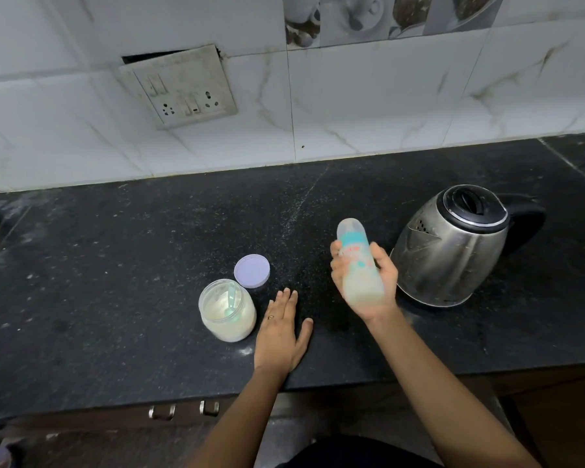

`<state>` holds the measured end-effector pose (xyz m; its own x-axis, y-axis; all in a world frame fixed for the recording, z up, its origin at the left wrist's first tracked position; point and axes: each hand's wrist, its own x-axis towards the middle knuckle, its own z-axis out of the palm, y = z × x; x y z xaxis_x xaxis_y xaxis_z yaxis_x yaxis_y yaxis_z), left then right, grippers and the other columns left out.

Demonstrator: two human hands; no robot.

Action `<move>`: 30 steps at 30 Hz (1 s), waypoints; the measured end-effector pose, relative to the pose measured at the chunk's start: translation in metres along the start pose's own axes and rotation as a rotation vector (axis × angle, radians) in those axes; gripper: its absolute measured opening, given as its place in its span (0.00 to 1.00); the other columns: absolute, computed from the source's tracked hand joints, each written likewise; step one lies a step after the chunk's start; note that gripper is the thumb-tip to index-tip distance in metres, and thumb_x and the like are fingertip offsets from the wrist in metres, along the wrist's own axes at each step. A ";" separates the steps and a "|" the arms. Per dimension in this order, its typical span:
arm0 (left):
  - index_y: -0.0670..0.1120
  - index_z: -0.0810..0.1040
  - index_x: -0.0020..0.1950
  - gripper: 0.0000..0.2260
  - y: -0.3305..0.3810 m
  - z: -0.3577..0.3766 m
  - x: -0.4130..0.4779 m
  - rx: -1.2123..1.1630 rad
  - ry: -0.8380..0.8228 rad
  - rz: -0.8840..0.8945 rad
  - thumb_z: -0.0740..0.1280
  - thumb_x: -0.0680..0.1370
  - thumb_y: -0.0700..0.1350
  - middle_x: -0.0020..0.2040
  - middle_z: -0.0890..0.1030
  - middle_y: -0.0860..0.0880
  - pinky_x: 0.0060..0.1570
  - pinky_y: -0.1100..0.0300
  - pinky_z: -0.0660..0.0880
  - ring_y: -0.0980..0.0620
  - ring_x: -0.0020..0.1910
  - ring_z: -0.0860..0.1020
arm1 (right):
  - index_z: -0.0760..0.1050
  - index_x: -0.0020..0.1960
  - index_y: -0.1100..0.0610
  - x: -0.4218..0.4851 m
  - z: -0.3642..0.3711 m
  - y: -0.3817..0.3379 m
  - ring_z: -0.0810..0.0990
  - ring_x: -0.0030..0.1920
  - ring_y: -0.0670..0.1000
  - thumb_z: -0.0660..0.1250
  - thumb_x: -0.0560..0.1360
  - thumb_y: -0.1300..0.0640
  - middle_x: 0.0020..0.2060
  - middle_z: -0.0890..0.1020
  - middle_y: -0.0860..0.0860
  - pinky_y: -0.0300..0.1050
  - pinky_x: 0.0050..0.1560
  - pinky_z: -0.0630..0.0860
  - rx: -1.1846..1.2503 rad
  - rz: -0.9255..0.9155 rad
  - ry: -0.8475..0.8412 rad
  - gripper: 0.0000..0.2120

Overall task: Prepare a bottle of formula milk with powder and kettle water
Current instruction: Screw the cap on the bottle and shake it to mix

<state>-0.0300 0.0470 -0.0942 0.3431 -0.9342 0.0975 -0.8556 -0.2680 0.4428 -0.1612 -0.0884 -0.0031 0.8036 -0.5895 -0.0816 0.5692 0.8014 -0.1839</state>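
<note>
Left to right on the black speckled stone worktop [115, 265]: I see the clear plastic powder jar [227, 311] open, a pale green scoop [232, 300] left standing inside, probably for easy reach. Its round lilac lid [252, 270] lies flat just behind, out of the way. My left hand [282, 336] rests flat, fingers spread, empty, likely steadying me. My right hand [368, 282] wraps the capped clear baby bottle with teal collar [359, 261], tilted, blurred, milky inside; looks like mixing. The steel electric kettle [450, 248] sits at right, lid closed.
</note>
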 end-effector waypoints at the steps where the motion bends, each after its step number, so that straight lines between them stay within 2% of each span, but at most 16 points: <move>1: 0.46 0.59 0.77 0.31 0.000 0.000 0.000 0.000 0.000 -0.002 0.48 0.78 0.61 0.77 0.60 0.47 0.75 0.61 0.43 0.53 0.77 0.53 | 0.64 0.70 0.64 0.002 -0.001 -0.001 0.81 0.46 0.56 0.77 0.66 0.60 0.54 0.75 0.60 0.51 0.46 0.81 0.095 -0.027 0.069 0.37; 3: 0.45 0.59 0.77 0.31 0.000 0.000 0.000 0.001 0.000 -0.002 0.48 0.78 0.61 0.77 0.60 0.47 0.75 0.60 0.44 0.53 0.77 0.53 | 0.60 0.70 0.64 0.007 -0.006 -0.005 0.81 0.47 0.57 0.75 0.69 0.59 0.55 0.75 0.61 0.52 0.48 0.80 0.206 0.015 -0.015 0.36; 6: 0.45 0.59 0.77 0.31 0.001 0.000 -0.001 0.003 0.004 0.000 0.48 0.78 0.61 0.77 0.60 0.47 0.75 0.61 0.43 0.53 0.77 0.53 | 0.57 0.65 0.60 0.002 0.004 0.000 0.79 0.44 0.54 0.68 0.73 0.55 0.55 0.75 0.61 0.46 0.45 0.79 -0.058 0.047 -0.048 0.28; 9: 0.45 0.60 0.77 0.31 0.001 0.000 0.000 0.011 0.008 -0.004 0.48 0.78 0.61 0.77 0.60 0.47 0.75 0.60 0.44 0.53 0.77 0.53 | 0.62 0.67 0.61 0.006 0.013 -0.001 0.80 0.42 0.54 0.77 0.65 0.59 0.52 0.77 0.60 0.48 0.41 0.80 -0.004 -0.025 0.034 0.37; 10: 0.45 0.60 0.77 0.31 0.001 0.000 0.000 0.011 0.010 -0.006 0.48 0.78 0.61 0.77 0.60 0.47 0.75 0.60 0.44 0.53 0.77 0.54 | 0.64 0.67 0.62 0.007 0.011 -0.004 0.80 0.41 0.54 0.77 0.64 0.59 0.51 0.77 0.59 0.48 0.41 0.81 0.051 -0.023 0.027 0.36; 11: 0.45 0.60 0.77 0.31 0.001 0.000 0.000 0.009 0.007 -0.006 0.48 0.78 0.60 0.77 0.61 0.47 0.75 0.60 0.44 0.53 0.77 0.54 | 0.64 0.65 0.62 0.007 0.010 -0.004 0.80 0.40 0.54 0.75 0.66 0.59 0.50 0.76 0.59 0.47 0.40 0.80 0.080 -0.002 -0.037 0.32; 13: 0.45 0.60 0.77 0.31 0.002 -0.001 0.000 0.004 0.005 -0.004 0.48 0.78 0.60 0.77 0.60 0.47 0.75 0.61 0.43 0.53 0.77 0.53 | 0.65 0.61 0.63 0.003 0.014 -0.001 0.79 0.38 0.54 0.69 0.71 0.56 0.51 0.74 0.59 0.45 0.39 0.79 -0.053 0.025 -0.079 0.23; 14: 0.45 0.59 0.77 0.31 0.002 -0.001 0.000 0.003 0.005 -0.003 0.48 0.78 0.60 0.77 0.60 0.47 0.75 0.61 0.42 0.53 0.77 0.53 | 0.65 0.61 0.64 0.001 0.016 -0.001 0.79 0.38 0.54 0.68 0.72 0.56 0.51 0.74 0.59 0.45 0.39 0.78 -0.090 0.012 -0.094 0.22; 16: 0.45 0.59 0.77 0.31 0.002 -0.001 0.000 0.006 0.004 -0.001 0.48 0.78 0.61 0.77 0.60 0.47 0.75 0.61 0.42 0.53 0.77 0.53 | 0.66 0.61 0.63 0.001 0.024 0.000 0.79 0.39 0.53 0.71 0.69 0.57 0.50 0.76 0.59 0.45 0.39 0.79 -0.124 -0.010 -0.098 0.25; 18: 0.45 0.60 0.77 0.31 0.002 -0.001 0.000 0.008 0.010 -0.004 0.48 0.78 0.61 0.77 0.60 0.47 0.75 0.61 0.42 0.53 0.77 0.53 | 0.67 0.62 0.63 0.003 0.022 -0.003 0.80 0.40 0.53 0.75 0.65 0.58 0.49 0.78 0.58 0.45 0.42 0.80 0.000 -0.029 0.007 0.29; 19: 0.45 0.60 0.77 0.31 0.002 -0.001 0.000 0.008 0.007 -0.006 0.48 0.78 0.61 0.77 0.60 0.47 0.75 0.61 0.42 0.53 0.77 0.53 | 0.67 0.62 0.63 0.004 0.017 -0.006 0.81 0.41 0.53 0.75 0.66 0.58 0.50 0.77 0.58 0.46 0.43 0.81 0.072 -0.003 -0.002 0.29; 23: 0.45 0.60 0.77 0.32 0.003 -0.001 -0.001 0.010 0.007 -0.006 0.48 0.78 0.61 0.77 0.60 0.47 0.75 0.61 0.42 0.53 0.77 0.53 | 0.61 0.62 0.61 -0.001 0.011 0.001 0.80 0.40 0.54 0.67 0.73 0.54 0.52 0.75 0.59 0.44 0.41 0.79 -0.107 0.021 -0.053 0.24; 25: 0.45 0.60 0.77 0.32 0.003 -0.001 0.000 0.016 0.004 -0.006 0.48 0.78 0.61 0.77 0.60 0.47 0.75 0.61 0.42 0.53 0.77 0.53 | 0.66 0.65 0.60 0.002 0.016 0.008 0.81 0.41 0.53 0.71 0.71 0.53 0.51 0.78 0.57 0.45 0.42 0.81 -0.033 0.016 -0.022 0.27; 27: 0.45 0.59 0.77 0.31 0.002 0.000 0.000 0.023 0.003 -0.007 0.48 0.78 0.60 0.77 0.60 0.47 0.75 0.61 0.42 0.53 0.77 0.53 | 0.69 0.65 0.59 0.007 0.015 0.011 0.83 0.43 0.55 0.74 0.68 0.54 0.49 0.80 0.58 0.49 0.43 0.82 0.222 0.000 0.132 0.29; 28: 0.45 0.59 0.77 0.31 0.002 0.000 0.000 0.024 0.000 -0.007 0.48 0.78 0.60 0.77 0.60 0.47 0.75 0.61 0.42 0.53 0.77 0.53 | 0.69 0.64 0.61 0.009 0.014 0.010 0.83 0.43 0.56 0.75 0.68 0.55 0.49 0.80 0.59 0.50 0.43 0.83 0.335 0.025 0.108 0.29; 30: 0.45 0.60 0.77 0.31 0.002 -0.001 0.000 0.017 0.002 -0.010 0.49 0.78 0.60 0.77 0.60 0.47 0.75 0.61 0.42 0.53 0.77 0.53 | 0.66 0.62 0.64 0.008 0.021 0.012 0.81 0.40 0.56 0.72 0.71 0.54 0.50 0.77 0.60 0.48 0.41 0.82 0.223 0.097 0.059 0.27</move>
<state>-0.0317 0.0464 -0.0928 0.3525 -0.9310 0.0945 -0.8586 -0.2816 0.4284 -0.1438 -0.0814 0.0149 0.8485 -0.5084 -0.1470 0.5194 0.8532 0.0479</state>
